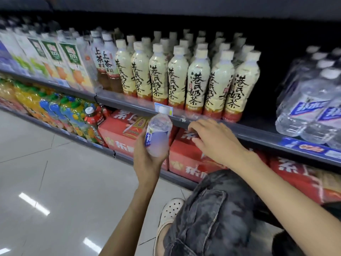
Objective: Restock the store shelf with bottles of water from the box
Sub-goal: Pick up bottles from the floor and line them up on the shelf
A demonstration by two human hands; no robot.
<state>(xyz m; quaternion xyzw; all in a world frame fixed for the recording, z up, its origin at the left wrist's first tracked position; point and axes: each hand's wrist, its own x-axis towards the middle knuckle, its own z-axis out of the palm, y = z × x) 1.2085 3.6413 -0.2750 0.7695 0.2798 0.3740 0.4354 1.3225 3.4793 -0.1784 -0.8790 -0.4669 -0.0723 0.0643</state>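
My left hand (pixel 147 159) grips a clear water bottle (pixel 158 133) with a white cap and blue-and-white label, held upright just below the middle shelf's front edge (pixel 258 134). My right hand (pixel 214 139) hovers palm down in front of that shelf edge, fingers loosely curled and holding nothing. Several matching water bottles (pixel 311 108) stand on the shelf at the right. A dark bare gap (pixel 267 100) lies between them and the milk tea bottles. The box is not in view.
Cream milk tea bottles (pixel 195 80) fill the shelf's middle, with juice cartons (pixel 72 63) to the left. Red cartons (pixel 121 133) and coloured drink bottles (pixel 60 111) line the bottom shelf. My bent knee (pixel 212 209) and white shoe (pixel 169 211) are over the tiled floor (pixel 55 182).
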